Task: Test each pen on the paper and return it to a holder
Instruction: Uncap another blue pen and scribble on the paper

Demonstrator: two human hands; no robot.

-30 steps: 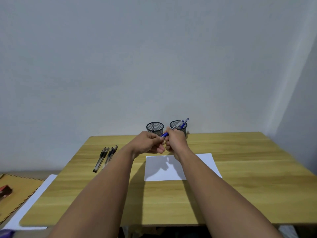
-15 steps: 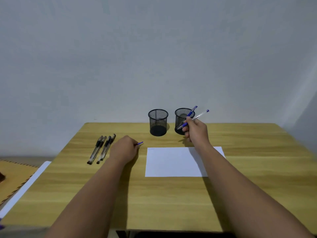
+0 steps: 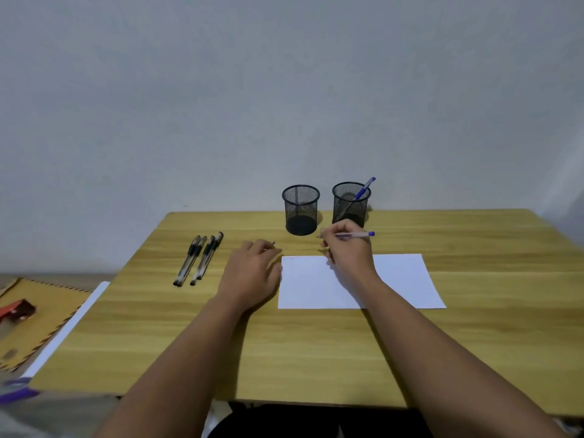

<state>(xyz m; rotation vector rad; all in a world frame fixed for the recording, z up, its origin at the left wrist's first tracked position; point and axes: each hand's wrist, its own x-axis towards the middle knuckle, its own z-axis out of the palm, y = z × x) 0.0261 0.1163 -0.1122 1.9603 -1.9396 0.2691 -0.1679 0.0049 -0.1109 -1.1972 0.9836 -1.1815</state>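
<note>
Your right hand point(image 3: 349, 248) is closed around a blue pen point(image 3: 350, 235), pinching it between thumb and fingers just above the far edge of the paper point(image 3: 401, 279). The pen lies almost level, its long axis running side to side: the writing tip points left, toward the empty holder point(image 3: 301, 210), and the blue end cap points right. The tip is off the paper, over bare table point(image 3: 474, 343) between the sheet's far edge and the two holders.

Your left hand point(image 3: 252, 273) rests palm down on the table, touching the paper's left edge, with the fingers loosely curled. A small dark blue piece, probably a pen cap point(image 3: 273, 244), peeks out at the fingertips; you cannot tell how firmly it is gripped.

Beyond the paper stand two black mesh holders side by side. The one on the left is empty. The right holder point(image 3: 350, 203) has one blue pen in it point(image 3: 363, 189), leaning with its top end up and to the right over the rim.

To the left of the paper, past your left hand, a group of black pens point(image 3: 199, 260) lies on the table. They are parallel and touching, their long axes running from near-left to far-right.
</note>
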